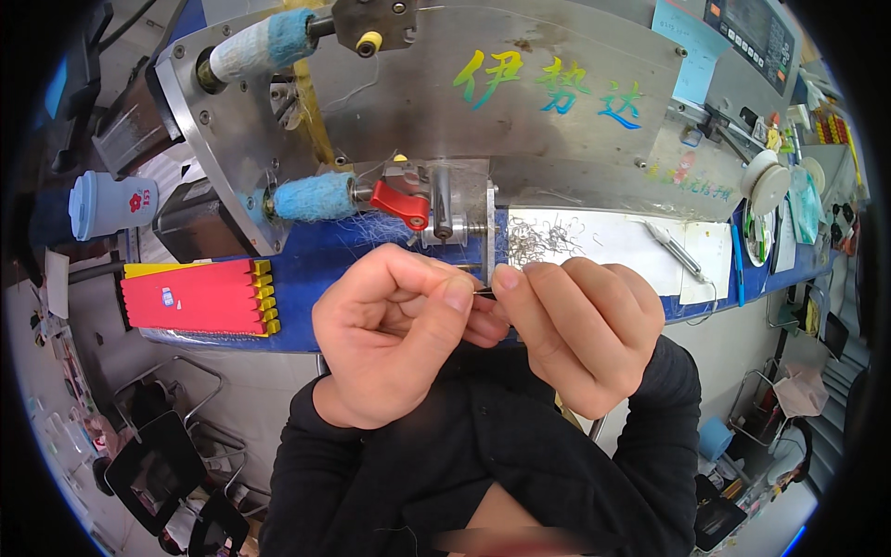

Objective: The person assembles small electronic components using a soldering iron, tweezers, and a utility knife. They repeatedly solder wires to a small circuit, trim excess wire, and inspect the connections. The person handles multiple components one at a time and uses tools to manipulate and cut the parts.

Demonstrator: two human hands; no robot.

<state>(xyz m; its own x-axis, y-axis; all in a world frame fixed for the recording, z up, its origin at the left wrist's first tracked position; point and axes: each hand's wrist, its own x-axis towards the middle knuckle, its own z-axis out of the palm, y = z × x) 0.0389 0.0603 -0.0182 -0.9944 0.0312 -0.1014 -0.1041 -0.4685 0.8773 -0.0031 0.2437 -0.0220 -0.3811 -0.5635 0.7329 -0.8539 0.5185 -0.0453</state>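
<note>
Close together in front of the metal machine (557,93), my two hands meet at the table's near edge. My left hand (394,330) pinches between thumb and forefinger, its other fingers curled. My right hand (589,330) pinches too, with its fingers folded together. Between the fingertips a thin dark, wire-like piece (483,292) shows; most of it is hidden by the fingers. Just beyond my hands are the machine's red lever (401,204) and an upright metal rod (443,204). Right of these, many fine bent wire bits (543,239) lie on white paper (622,265).
A red-covered stack with a yellow notched edge (195,299) lies at the left, near a light blue cup (111,206). Blue-and-white wrapped handles (316,197) stick out from the machine. At the right are a white pen-shaped tool (677,251), a blue pen (738,265) and white spools (768,190).
</note>
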